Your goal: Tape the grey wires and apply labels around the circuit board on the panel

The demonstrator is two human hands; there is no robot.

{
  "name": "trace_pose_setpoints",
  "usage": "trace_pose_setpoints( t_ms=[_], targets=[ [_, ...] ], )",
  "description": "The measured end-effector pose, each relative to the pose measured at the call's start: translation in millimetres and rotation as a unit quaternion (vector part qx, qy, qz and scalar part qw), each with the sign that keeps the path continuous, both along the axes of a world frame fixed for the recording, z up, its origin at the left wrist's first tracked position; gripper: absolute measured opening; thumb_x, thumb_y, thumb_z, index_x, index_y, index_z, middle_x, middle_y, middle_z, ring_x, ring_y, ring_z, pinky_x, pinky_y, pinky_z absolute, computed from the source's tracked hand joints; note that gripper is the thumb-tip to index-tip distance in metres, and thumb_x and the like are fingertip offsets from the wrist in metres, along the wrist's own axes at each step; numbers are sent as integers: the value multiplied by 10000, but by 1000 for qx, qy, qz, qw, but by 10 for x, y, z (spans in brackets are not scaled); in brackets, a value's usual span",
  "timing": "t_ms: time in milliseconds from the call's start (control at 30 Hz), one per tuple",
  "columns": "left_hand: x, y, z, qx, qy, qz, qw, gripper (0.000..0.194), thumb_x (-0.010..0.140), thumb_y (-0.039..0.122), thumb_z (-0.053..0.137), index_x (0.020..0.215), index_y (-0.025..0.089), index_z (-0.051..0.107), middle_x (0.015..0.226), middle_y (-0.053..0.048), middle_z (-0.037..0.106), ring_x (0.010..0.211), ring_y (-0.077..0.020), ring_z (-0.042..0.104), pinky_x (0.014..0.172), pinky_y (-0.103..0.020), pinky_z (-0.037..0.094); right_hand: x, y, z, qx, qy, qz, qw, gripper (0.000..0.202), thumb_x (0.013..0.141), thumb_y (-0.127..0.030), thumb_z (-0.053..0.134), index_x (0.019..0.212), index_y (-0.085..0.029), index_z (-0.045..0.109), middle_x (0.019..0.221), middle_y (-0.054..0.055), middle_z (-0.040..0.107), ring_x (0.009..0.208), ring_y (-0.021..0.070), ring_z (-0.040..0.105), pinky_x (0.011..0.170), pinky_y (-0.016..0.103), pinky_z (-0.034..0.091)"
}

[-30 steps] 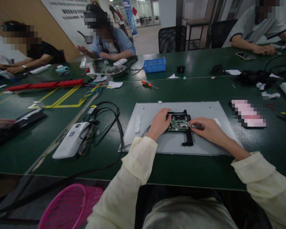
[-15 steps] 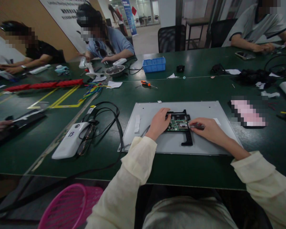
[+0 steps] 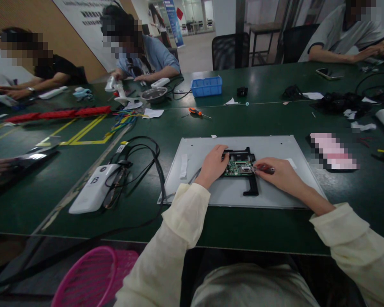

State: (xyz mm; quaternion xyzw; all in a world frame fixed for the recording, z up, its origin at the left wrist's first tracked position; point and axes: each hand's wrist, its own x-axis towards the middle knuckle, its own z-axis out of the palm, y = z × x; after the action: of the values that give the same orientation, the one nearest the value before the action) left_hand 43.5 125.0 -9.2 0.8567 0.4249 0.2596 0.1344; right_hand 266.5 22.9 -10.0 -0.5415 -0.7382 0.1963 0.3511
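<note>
A green circuit board (image 3: 239, 167) sits in a black plastic frame (image 3: 251, 186), which lies on a grey-white flat panel (image 3: 275, 149). My left hand (image 3: 213, 165) has its fingers curled over the left end of the frame, hiding that part. In my right hand (image 3: 280, 172) is a screwdriver (image 3: 269, 169) with a dark reddish handle, held nearly level in a pinch. Its tip points left toward the right edge of the board; whether it touches a screw is too small to tell.
Left of the panel lie a white power bank (image 3: 92, 187) and looped black cables (image 3: 158, 157). Beyond are an orange-handled screwdriver (image 3: 196, 111), a blue basket (image 3: 206, 86) and a metal bowl (image 3: 154, 94). A phone (image 3: 333, 151) lies right; a pink basket (image 3: 92, 277) stands below the table edge.
My hands, the board and the frame stay in nearly the same place. Across the table, co-workers' hands have shifted slightly, and the dark object at far left has tilted.
</note>
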Motion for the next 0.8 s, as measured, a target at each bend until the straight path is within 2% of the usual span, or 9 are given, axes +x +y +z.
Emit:
trace_pose_setpoints(
  t_ms=[233, 567, 800],
  targets=[
    [-7, -16, 13, 2, 2, 0, 1000, 256, 922, 210, 416, 1144, 173, 538, 1167, -76, 588, 1092, -191, 558, 983, -332, 445, 2, -14, 50, 9, 3, -10, 1000, 167, 844, -234, 562, 981, -237, 657, 977, 50, 684, 809, 200, 650, 713, 357, 543],
    [1, -4, 2, 1, 1, 2, 1000, 254, 918, 205, 418, 1140, 178, 541, 1164, -74, 590, 1102, -191, 558, 994, -337, 440, 21, 0, 25, 17, -30, 39, 999, 221, 840, -137, 511, 936, -257, 671, 1015, 32, 671, 927, 210, 628, 842, 392, 499],
    [3, -7, 8, -2, 0, 2, 1000, 257, 917, 203, 418, 1143, 172, 538, 1172, -79, 591, 1103, -194, 557, 996, -344, 441, 27, -2, 34, 27, -24, 29, 999, 249, 828, -129, 503, 941, -261, 683, 1009, 27, 680, 920, 212, 634, 825, 384, 496]
  ],
)
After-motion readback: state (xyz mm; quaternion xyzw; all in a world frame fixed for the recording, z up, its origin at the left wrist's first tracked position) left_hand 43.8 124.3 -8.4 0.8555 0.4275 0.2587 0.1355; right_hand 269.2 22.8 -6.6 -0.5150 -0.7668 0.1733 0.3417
